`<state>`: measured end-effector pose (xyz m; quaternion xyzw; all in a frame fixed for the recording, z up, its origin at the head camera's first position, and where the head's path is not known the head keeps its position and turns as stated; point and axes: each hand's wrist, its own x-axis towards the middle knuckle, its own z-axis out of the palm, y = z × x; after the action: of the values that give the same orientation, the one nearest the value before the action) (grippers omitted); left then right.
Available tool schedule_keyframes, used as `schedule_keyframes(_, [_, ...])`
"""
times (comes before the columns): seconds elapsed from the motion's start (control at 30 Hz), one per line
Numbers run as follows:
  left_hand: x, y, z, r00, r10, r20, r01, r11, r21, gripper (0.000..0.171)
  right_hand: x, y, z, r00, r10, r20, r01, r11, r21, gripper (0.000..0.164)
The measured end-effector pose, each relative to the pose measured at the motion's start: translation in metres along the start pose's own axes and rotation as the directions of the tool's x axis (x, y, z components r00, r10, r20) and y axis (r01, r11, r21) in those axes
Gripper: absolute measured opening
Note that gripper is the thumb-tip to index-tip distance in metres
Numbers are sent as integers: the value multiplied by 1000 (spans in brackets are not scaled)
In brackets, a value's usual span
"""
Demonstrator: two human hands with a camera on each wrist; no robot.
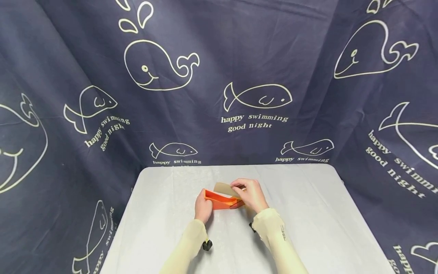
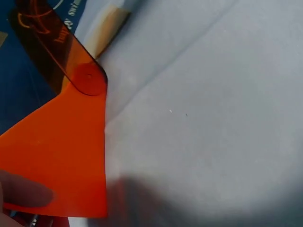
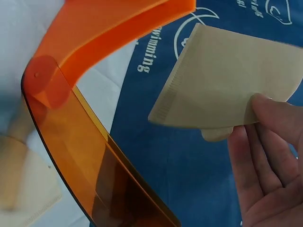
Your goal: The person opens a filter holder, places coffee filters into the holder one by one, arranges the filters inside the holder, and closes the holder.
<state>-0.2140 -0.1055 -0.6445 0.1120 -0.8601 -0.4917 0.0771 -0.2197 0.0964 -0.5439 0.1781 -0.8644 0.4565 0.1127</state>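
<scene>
My left hand (image 1: 203, 208) grips the wide end of an orange coffee filter case (image 1: 220, 204); a finger (image 2: 23, 190) presses its side in the left wrist view. The case's translucent amber lid (image 3: 94, 151) is swung open on its round hinge. My right hand (image 1: 251, 195) pinches a tan paper coffee filter (image 3: 222, 80) between thumb and fingers, above and apart from the case in the right wrist view. The filter's crimped edge faces the case, and a small rounded tan piece shows beneath it. The inside of the case is mostly hidden.
A white-covered table (image 1: 154, 243) lies under both hands. Dark blue cloth (image 1: 260, 45) with whale and fish drawings hangs behind and at both sides. Past the lid, a tan piece with a crimped edge (image 3: 42, 201) and a blurred brown shape (image 3: 14, 161) appear.
</scene>
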Motion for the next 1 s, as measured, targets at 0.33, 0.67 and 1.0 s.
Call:
schedule_keyframes(0.33, [-3,-1,1,1000,-6,1,6,999,33,28,2,6,20,999,2,40,1,996,-88,12])
schedule_keyframes(0.67, [4,-2,-1,999,42,-3,-41,998,46,24,9,11,34,997,0,77,9,993,-120,12])
schedule_keyframes(1.0, [0,-3,-1,1000,14,-9,-14,999,31,29,4,21,46,994,-7,107,20,992,-121,11])
